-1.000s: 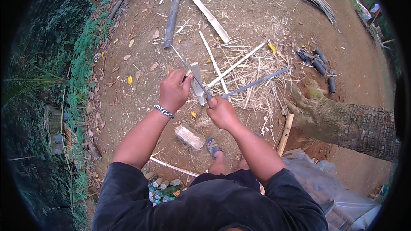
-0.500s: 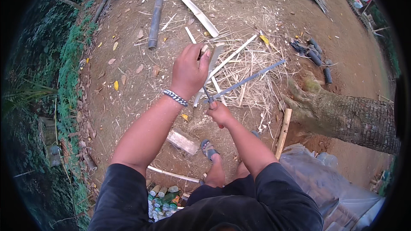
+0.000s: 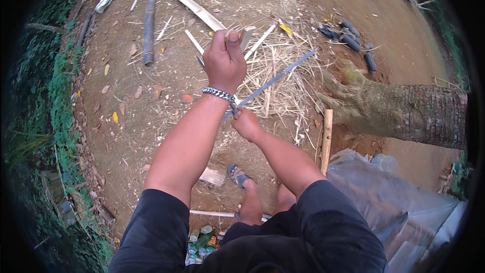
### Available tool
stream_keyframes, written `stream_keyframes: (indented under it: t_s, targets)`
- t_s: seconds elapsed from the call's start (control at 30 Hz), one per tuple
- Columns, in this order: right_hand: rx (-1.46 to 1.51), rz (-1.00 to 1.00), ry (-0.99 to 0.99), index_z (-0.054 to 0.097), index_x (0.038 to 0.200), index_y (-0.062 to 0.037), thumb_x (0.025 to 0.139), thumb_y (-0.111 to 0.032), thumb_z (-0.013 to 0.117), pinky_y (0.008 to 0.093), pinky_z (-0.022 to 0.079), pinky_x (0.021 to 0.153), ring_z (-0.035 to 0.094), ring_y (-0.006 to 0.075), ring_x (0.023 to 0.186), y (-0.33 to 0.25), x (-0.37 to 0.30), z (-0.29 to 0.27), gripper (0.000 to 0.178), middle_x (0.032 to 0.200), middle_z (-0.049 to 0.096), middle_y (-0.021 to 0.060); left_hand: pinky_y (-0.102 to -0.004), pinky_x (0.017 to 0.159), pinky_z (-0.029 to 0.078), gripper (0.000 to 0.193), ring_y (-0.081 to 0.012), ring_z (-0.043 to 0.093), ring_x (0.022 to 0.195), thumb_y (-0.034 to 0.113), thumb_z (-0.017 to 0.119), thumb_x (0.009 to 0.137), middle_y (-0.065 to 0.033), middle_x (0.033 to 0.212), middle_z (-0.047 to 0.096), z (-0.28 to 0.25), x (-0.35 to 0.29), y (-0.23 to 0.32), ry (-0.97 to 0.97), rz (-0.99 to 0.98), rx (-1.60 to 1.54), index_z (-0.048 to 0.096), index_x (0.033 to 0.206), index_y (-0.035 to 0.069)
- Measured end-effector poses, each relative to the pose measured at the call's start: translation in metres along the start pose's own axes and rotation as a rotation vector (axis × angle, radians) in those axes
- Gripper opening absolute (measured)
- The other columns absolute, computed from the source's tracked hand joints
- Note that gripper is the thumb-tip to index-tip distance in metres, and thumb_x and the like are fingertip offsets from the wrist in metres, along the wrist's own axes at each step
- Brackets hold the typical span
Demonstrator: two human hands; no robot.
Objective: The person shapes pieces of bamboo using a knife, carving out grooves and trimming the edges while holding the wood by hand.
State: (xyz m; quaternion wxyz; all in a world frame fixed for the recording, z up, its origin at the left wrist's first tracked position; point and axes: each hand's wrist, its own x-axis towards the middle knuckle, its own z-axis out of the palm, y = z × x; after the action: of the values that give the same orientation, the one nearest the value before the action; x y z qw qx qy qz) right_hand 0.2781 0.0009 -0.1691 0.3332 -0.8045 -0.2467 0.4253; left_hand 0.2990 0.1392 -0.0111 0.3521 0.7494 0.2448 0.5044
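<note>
My left hand (image 3: 226, 65), a braided bracelet at its wrist, is closed on a pale bamboo strip (image 3: 246, 39), whose end shows beside the thumb. Lower and to the right, my right hand (image 3: 247, 124) grips the handle of a knife. Its dark blade (image 3: 200, 61) seems to pass beneath my left wrist, which hides most of it, with a pointed part showing on the far side. A long grey-blue strip (image 3: 278, 77) slants from near my right fist over the pile of shavings (image 3: 283, 96); I cannot tell whether it is held or lies there.
Split bamboo (image 3: 197, 7) and a dark bamboo pole (image 3: 149, 29) lie ahead. A tree trunk (image 3: 404, 116) stands at the right, near a wooden stick (image 3: 327, 139) and plastic sheeting (image 3: 389, 202). By my foot lies a block (image 3: 212, 176), with bottles (image 3: 202, 242) behind.
The view has shifted. My left hand has turned and its wrist now overlaps the knife near my right fist. A dark blade part now shows left of my left hand.
</note>
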Motion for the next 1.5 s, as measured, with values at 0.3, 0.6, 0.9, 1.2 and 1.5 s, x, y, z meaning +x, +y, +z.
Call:
stream_keyframes:
  t_s: [0.3,0.6,0.9,1.2,1.5]
  targets:
    - [-0.096,-0.019,0.083,0.060,0.124,-0.0001,0.087,-0.019,0.064,0.0459,0.054,0.090,0.067,0.0412,0.102,0.030,0.026,-0.046,0.042,0.107,0.069,0.0270,-0.0446,0.052,0.044,0.045,-0.0382,0.060,0.056,0.042,0.050,0.105,-0.0176,0.060,0.057,0.066,0.004,-0.002,-0.100,0.060,-0.021,0.058,0.084,0.003]
    - [-0.178,-0.036,0.094,0.061,0.120,-0.0024,0.091,-0.021,0.062,0.0473,0.054,0.088,0.067,0.0404,0.098,0.038,0.044,-0.077,0.035,0.103,0.070,0.0242,-0.0457,0.051,0.046,0.044,-0.0397,0.061,0.056,0.039,0.054,0.103,-0.0172,0.059,0.058,0.101,0.007,-0.013,-0.106,0.098,-0.008,0.056,0.077,0.004]
    - [0.160,0.101,-0.255,0.058,0.106,0.0033,0.088,-0.022,0.070,0.0434,0.056,0.082,0.071,0.0292,0.086,-0.014,0.010,-0.056,0.033,0.089,0.069,0.0182,-0.0308,0.056,0.043,0.052,-0.0127,0.054,0.059,0.047,0.049,0.105,-0.0042,0.063,0.058,0.063,0.022,-0.026,-0.139,-0.027,-0.030,0.064,0.085,0.002]
    - [1.382,0.174,-0.525,0.054,0.102,-0.0056,0.092,-0.022,0.071,0.0333,0.056,0.067,0.064,0.0155,0.077,0.009,0.007,0.044,0.026,0.089,0.064,0.0052,-0.0274,0.055,0.041,0.049,-0.0100,0.052,0.059,0.045,0.046,0.107,-0.0021,0.065,0.057,0.036,0.004,-0.012,-0.088,-0.036,0.007,0.062,0.089,0.003]
    - [0.653,0.178,-0.161,0.056,0.088,-0.0030,0.086,-0.017,0.073,0.0306,0.042,0.045,0.050,0.0127,0.048,0.071,0.001,-0.016,0.022,0.063,0.056,0.0039,-0.0397,0.088,0.048,0.039,-0.0245,0.062,0.101,0.035,0.054,0.103,-0.0180,0.108,0.063,0.056,-0.045,0.023,-0.398,0.054,-0.125,0.062,0.120,0.001]
